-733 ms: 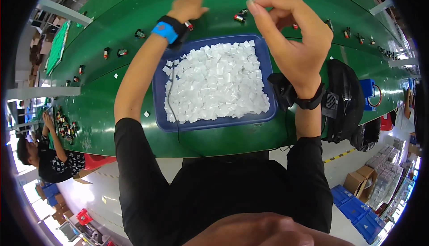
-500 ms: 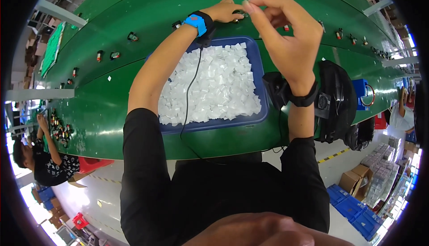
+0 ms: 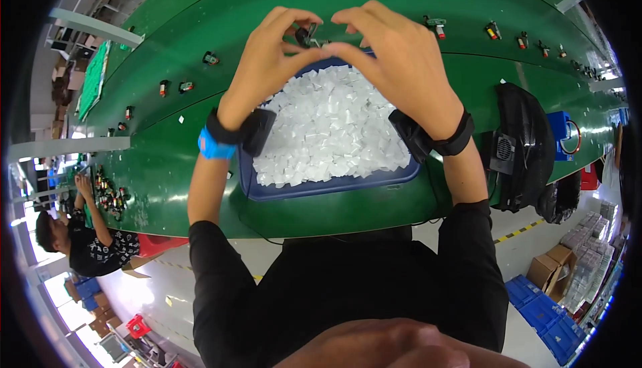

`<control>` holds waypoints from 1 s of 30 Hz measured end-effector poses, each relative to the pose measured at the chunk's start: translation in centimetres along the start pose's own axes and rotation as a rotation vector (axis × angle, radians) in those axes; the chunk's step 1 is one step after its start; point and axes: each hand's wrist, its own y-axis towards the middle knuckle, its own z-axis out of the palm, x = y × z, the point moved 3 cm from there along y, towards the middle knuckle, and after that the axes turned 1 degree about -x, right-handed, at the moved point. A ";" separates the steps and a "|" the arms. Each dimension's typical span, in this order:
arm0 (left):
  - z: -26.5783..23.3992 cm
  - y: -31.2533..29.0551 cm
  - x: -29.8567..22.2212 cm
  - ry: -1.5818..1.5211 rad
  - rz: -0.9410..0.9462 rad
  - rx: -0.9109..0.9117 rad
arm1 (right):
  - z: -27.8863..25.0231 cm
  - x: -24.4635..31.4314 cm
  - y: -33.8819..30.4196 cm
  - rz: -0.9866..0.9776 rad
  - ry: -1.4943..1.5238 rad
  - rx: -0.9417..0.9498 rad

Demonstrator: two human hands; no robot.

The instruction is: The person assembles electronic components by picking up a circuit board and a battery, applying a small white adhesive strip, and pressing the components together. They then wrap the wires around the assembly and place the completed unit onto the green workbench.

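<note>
Both hands, left hand (image 3: 271, 60) and right hand (image 3: 394, 57), pinch one small dark part (image 3: 306, 34), mostly hidden, above a blue tray (image 3: 321, 187) of glossy white squares (image 3: 331, 127).

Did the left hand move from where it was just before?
Yes. The left hand came back from the far side of the green belt and now sits over the blue tray's far edge, pinching a small dark part with the right hand.

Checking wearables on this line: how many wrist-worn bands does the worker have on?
2. A blue wristband on the left wrist, next to the blue tray, and a black wristband on the right wrist. Undersides are hidden.
</note>
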 end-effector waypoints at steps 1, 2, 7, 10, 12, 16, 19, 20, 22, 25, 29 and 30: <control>-0.4 -1.0 -0.7 0.005 -0.004 -0.005 | 0.6 0.6 -0.2 -0.024 -0.012 0.020; -0.6 -1.9 -1.0 0.013 -0.020 -0.033 | 1.2 1.0 -0.4 -0.027 -0.006 0.027; -1.7 -4.6 -0.2 0.035 -0.069 -0.150 | 3.8 2.9 -1.5 -0.101 0.047 0.157; -2.6 -5.4 -0.4 0.175 0.032 -0.185 | 4.5 3.4 -1.6 -0.143 0.040 0.086; -3.3 -5.8 -1.6 0.454 0.255 -0.192 | 3.5 3.2 -1.1 -0.089 0.070 -0.034; -4.1 -5.9 -3.0 0.240 0.418 -0.252 | 2.6 3.0 -0.1 -0.207 0.147 -0.134; -5.5 -5.7 0.0 -0.379 -0.166 -0.251 | 2.5 3.1 -0.2 -0.329 0.185 -0.145; -5.4 -5.9 0.9 -0.691 -0.458 -0.233 | 2.5 3.1 -0.4 -0.376 0.188 -0.132; -5.4 -5.9 0.6 -0.749 -0.496 -0.077 | 2.4 3.2 -0.4 -0.423 0.191 -0.121; -4.7 -6.3 -0.2 -0.857 -0.574 0.241 | 2.5 3.3 -0.1 -0.412 0.293 0.079; -4.3 -6.3 -0.6 -0.682 -0.428 0.057 | 3.2 2.6 -0.2 0.119 0.562 0.209; -4.1 -6.4 -0.9 -0.663 -0.388 0.016 | 3.2 2.7 -0.2 0.119 0.559 0.206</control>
